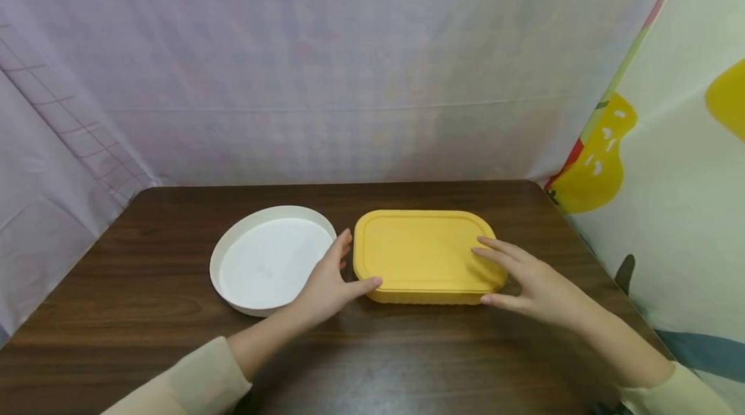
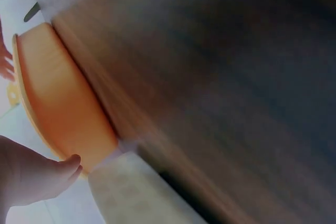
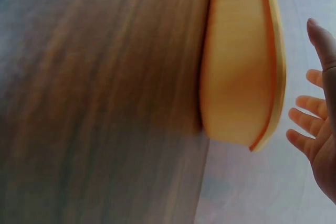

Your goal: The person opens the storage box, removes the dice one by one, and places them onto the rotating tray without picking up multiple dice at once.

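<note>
A yellow rectangular container with rounded corners and a flat yellow lid (image 1: 425,250) sits on the table. At its left end is my left hand (image 1: 328,279), fingers extended, the thumb by the near left corner of the lid. My right hand (image 1: 538,282) is spread at the container's right end. In the right wrist view, the right hand (image 3: 320,114) shows a gap between its fingers and the yellow side wall (image 3: 239,72). The left wrist view shows the left thumb (image 2: 68,166) close to the container (image 2: 63,93); whether it touches cannot be made out.
A round white tray (image 1: 273,260) with a low rim lies left of the container, partly behind the left hand and forearm. Both stand on a dark brown wooden table (image 1: 378,363). Light cloth curtains (image 1: 349,66) hang behind it, and a patterned cloth (image 1: 669,208) hangs on the right.
</note>
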Tool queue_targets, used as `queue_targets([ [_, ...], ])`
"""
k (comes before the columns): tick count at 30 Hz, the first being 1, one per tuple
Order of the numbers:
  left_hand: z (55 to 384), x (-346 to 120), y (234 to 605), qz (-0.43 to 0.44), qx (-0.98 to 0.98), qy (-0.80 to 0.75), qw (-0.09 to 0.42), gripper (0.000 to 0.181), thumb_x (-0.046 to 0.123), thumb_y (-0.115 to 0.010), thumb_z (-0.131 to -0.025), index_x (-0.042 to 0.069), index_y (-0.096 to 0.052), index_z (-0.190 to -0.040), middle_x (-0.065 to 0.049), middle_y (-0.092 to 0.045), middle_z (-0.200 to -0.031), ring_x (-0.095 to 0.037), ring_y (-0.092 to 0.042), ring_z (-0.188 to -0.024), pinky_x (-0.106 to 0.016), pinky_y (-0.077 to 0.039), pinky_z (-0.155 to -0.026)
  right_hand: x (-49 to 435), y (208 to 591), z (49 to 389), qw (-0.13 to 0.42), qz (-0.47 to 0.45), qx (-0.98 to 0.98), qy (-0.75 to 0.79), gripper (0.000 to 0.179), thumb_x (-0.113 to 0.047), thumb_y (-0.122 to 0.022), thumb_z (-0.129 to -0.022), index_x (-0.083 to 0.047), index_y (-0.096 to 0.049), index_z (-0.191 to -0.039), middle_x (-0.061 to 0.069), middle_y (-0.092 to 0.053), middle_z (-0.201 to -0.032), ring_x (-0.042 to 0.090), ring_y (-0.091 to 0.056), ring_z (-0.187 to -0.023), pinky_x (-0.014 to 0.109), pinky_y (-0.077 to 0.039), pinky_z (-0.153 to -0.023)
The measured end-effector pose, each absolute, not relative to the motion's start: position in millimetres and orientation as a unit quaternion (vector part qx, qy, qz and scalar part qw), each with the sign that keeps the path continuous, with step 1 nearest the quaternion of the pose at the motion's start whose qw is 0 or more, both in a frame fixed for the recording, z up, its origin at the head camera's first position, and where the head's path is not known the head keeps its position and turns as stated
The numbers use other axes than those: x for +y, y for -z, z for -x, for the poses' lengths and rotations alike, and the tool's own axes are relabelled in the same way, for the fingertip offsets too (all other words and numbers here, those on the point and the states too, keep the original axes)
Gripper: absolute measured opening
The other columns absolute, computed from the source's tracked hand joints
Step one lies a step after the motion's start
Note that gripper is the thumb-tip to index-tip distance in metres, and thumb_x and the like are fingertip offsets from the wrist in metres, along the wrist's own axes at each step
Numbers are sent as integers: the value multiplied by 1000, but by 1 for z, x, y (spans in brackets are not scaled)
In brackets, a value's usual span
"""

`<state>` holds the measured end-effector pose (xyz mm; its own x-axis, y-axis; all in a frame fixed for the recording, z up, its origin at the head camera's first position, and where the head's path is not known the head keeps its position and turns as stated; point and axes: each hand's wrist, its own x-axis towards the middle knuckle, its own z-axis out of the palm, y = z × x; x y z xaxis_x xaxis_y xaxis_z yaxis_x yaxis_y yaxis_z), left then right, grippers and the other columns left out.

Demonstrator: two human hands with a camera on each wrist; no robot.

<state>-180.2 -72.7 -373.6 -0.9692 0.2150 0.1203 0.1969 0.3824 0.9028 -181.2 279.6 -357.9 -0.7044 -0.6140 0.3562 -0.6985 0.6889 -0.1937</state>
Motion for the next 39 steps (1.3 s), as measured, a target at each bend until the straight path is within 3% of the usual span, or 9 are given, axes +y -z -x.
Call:
queue_targets([
  [6, 179, -69, 382, -122, 816, -564, 29, 106, 30, -83, -75, 1, -14, -152, -16, -19, -156, -27, -28, -138, -43, -29, -106, 281, 363, 180, 124, -374, -905, -159, 74, -40, -80, -76, -14, -50, -139, 11, -41, -145, 34, -46, -125, 51, -41, -93],
  [9, 179, -68, 386, -111, 812, -571, 37, 109, 30, -83, -75, 1, -12, -152, -15, -17, -156, -28, -27, -139, -44, -28, -106, 281, 365, 182, 128, -385, -900, -159, 74, -40, -80, -76, -14, -50, -139, 11, -42, -144, 33, -46, -125, 37, -38, -100],
  [14, 180, -67, 390, -111, 806, -580, 50, 112, 29, -85, -74, 1, -10, -152, -16, -16, -156, -28, -27, -139, -44, -28, -106, 281, 367, 185, 137, -411, -886, -168, 74, -40, -80, -75, -12, -52, -137, 13, -46, -141, 33, -46, -125, 15, -18, -104],
  [24, 185, -66, 400, -122, 797, -588, 60, 116, 24, -86, -73, 1, -4, -152, -18, -24, -153, -28, -29, -137, -44, -30, -105, 281, 369, 189, 140, -426, -881, -155, 71, -34, -81, -76, -13, -53, -137, 12, -50, -137, 31, -46, -124, 17, -18, -106],
  [33, 190, -68, 407, -146, 790, -592, 54, 110, 19, -85, -73, 7, -10, -153, -13, -33, -150, -29, -33, -135, -50, -30, -104, 282, 373, 190, 150, -427, -878, -155, 60, -23, -81, -76, -12, -59, -131, 11, -55, -132, 30, -51, -119, 16, -21, -104],
  [36, 190, -69, 407, -149, 792, -589, 55, 111, 20, -85, -74, 7, -9, -153, -14, -32, -151, -29, -33, -135, -50, -31, -104, 283, 372, 191, 151, -426, -879, -151, 58, -21, -82, -75, -12, -61, -128, 11, -56, -131, 30, -53, -118, 21, -28, -103],
  [39, 190, -69, 407, -154, 793, -588, 55, 111, 20, -85, -74, 7, -9, -153, -14, -31, -152, -29, -33, -135, -49, -32, -103, 282, 370, 191, 154, -430, -877, -147, 57, -19, -83, -73, -11, -63, -126, 13, -57, -130, 32, -54, -116, 34, -42, -96],
])
